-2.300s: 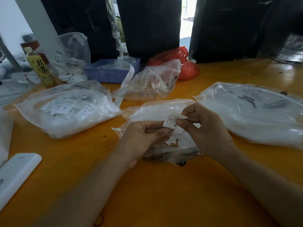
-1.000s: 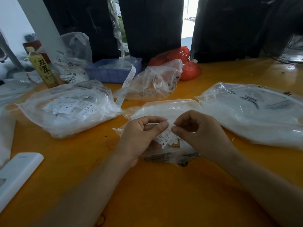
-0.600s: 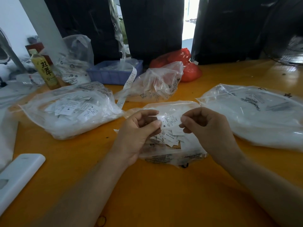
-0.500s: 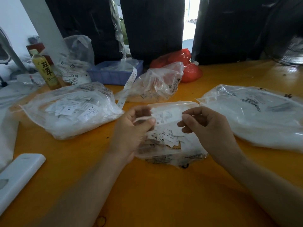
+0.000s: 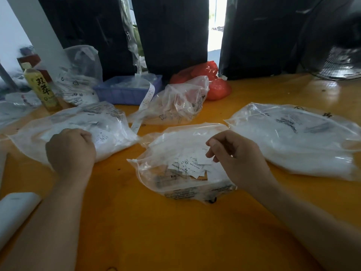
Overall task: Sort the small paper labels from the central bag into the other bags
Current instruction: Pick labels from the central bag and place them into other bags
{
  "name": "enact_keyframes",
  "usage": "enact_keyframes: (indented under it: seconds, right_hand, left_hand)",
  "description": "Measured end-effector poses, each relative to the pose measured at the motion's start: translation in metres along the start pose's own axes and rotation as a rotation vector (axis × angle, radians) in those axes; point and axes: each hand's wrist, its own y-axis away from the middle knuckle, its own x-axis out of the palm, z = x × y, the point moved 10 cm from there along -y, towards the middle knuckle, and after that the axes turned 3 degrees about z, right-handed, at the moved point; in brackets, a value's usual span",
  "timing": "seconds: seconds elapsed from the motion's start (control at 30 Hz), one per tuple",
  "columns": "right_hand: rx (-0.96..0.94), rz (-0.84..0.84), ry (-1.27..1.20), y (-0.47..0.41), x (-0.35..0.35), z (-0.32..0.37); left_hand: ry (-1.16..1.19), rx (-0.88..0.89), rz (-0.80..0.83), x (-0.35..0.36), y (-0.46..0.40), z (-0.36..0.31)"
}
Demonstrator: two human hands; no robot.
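Head view: central bag (image 5: 175, 184) lies on the orange table (image 5: 156, 231), paper labels (image 5: 192, 167) loose inside it. Right hand (image 5: 240, 159) hovers over those labels, fingers loosely curled, holding nothing. Left hand (image 5: 71, 151), left of the central bag, rests curled on the left bag (image 5: 109, 124); whether it grips a label I cannot tell

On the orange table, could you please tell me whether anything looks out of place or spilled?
One oddity: a long strip of paper labels trails out of the blue tray and hangs across the table between the left bag and the rear bag. No labels look spilled.
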Motion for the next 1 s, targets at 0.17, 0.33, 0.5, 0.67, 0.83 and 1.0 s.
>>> enact_keyframes:
  seconds: [0.17, 0.33, 0.5, 0.67, 0.83, 1.0]
  right_hand:
    - [-0.180, -0.139, 0.435, -0.010, -0.036, 0.020]
    - [0.269, -0.146, 1.087, -0.042, -0.123, -0.049]
    - [0.442, 0.050, 1.093, -0.034, -0.128, -0.091]
    - [0.427, -0.068, 1.064, -0.034, -0.128, -0.081]
    - [0.291, -0.198, 1.061, -0.034, -0.132, -0.047]
    - [-0.006, -0.364, 0.936, -0.024, -0.118, 0.011]
  left_hand:
    - [-0.241, -0.150, 0.314, 0.032, 0.007, 0.004]
    - [-0.210, -0.146, 0.270, 0.022, 0.010, 0.000]
    - [-0.071, 0.047, 0.099, 0.000, 0.025, -0.047]
    - [0.265, 0.334, 0.010, -0.023, 0.062, -0.116]
    - [0.565, 0.584, 0.205, -0.023, 0.106, -0.170]
    - [0.711, 0.551, 0.433, -0.009, 0.120, -0.179]
